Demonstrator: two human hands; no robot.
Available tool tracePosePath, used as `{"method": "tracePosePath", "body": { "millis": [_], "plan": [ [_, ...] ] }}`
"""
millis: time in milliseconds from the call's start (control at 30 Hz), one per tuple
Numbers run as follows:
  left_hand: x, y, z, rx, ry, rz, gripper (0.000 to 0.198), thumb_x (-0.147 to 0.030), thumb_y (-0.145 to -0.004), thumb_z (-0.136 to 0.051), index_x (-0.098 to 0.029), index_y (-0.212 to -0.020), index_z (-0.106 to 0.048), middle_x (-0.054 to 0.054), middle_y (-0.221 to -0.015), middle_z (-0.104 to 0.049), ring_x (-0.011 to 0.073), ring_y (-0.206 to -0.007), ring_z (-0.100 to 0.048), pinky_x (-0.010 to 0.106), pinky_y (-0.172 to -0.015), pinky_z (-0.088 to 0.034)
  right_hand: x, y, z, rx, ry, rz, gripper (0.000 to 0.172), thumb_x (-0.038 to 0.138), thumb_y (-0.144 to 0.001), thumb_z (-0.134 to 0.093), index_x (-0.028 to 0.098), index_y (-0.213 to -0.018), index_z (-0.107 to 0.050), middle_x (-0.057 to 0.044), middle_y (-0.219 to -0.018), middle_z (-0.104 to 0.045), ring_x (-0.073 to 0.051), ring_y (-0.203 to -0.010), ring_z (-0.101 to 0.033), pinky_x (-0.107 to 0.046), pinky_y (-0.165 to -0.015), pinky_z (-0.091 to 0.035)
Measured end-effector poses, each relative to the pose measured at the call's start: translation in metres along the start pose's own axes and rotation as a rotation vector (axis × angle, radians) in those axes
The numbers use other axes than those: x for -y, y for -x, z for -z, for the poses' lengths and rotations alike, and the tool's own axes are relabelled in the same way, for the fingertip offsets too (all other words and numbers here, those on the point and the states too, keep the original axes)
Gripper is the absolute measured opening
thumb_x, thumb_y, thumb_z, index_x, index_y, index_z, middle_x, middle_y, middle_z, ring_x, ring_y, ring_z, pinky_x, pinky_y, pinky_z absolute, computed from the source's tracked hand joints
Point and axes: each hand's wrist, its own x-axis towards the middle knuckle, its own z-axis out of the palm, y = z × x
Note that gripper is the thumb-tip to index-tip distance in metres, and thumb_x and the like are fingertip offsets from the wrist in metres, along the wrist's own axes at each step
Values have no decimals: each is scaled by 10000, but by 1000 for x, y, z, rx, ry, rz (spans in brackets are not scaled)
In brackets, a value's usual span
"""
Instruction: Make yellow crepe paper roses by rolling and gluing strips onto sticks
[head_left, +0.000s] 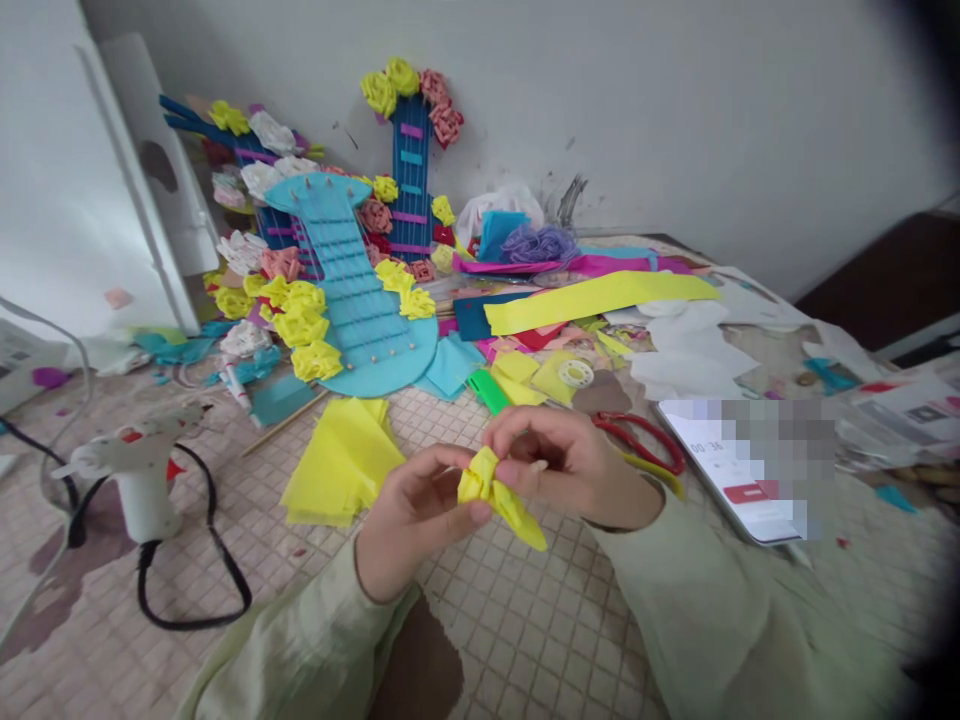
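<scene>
Between my two hands is a yellow crepe paper flower (480, 478), partly rolled, with a loose tail of paper hanging toward the lower right. My left hand (416, 510) pinches its left side between thumb and fingers. The thumb and fingers of my right hand (574, 465) close on its right side. Just left of my hands lies a fanned stack of yellow crepe paper sheets (337, 465). A green-capped item (487, 390) and red-handled scissors (641, 440) rest close to my right hand, which partly hides the scissors.
A white glue gun (142, 480) with a looping black cord stands at left. Light-blue (360, 300) and dark-blue (411, 180) stringed, flower-trimmed paper instruments lean at the back. A phone (739, 475) lies at right. A yellow paper strip (600, 300) lies over scraps behind my hands.
</scene>
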Motion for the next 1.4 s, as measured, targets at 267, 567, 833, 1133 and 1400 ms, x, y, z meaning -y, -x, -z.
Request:
{"method": "tracePosePath", "body": {
  "millis": [267, 567, 833, 1133, 1400],
  "plan": [
    [2, -1, -6, -78, 223, 112, 213, -209, -564, -744, -212, -740, -624, -25, -689, -603, 106, -622, -542, 236, -586, -417, 6, -3, -1, 113, -127, -132, 281, 294, -705, -637, 181, -929, -511, 84, -534, -336, -40, -442, -274, -169, -386, -211],
    [-4, -2, -12, -148, 304, 200, 178, -189, -559, -736, -184, -683, -609, -25, -656, -611, 97, -613, -555, 228, -588, -430, 2, -3, -3, 92, -81, -180, 226, 236, -723, -601, 180, -914, -496, 80, -555, -341, -36, -445, -263, -158, -385, -213],
    [-1, -1, -11, -144, 271, 148, 218, -200, -573, -736, -179, -749, -608, -27, -704, -619, 91, -645, -554, 206, -599, -412, 5, -4, -5, 98, -100, -209, 244, 209, -713, -614, 161, -927, -509, 83, -560, -344, -27, -458, -294, -145, -396, -230],
    [-5, -3, -3, -25, -184, 66, 136, -207, -629, -686, -156, -710, -590, -5, -697, -571, 128, -694, -523, 258, -646, -410, 3, -2, -7, 89, -94, -197, 246, 132, -692, -596, 174, -921, -515, 67, -615, -410, -24, -458, -325, -148, -400, -256],
    [-8, -2, -3, 32, -196, 121, 170, -269, -645, -653, -144, -718, -564, 5, -688, -565, 136, -677, -524, 258, -614, -407, 3, -2, -10, 118, -89, -190, 291, 70, -679, -563, 183, -942, -507, 62, -632, -412, -30, -485, -341, -145, -412, -263]
  ]
}}
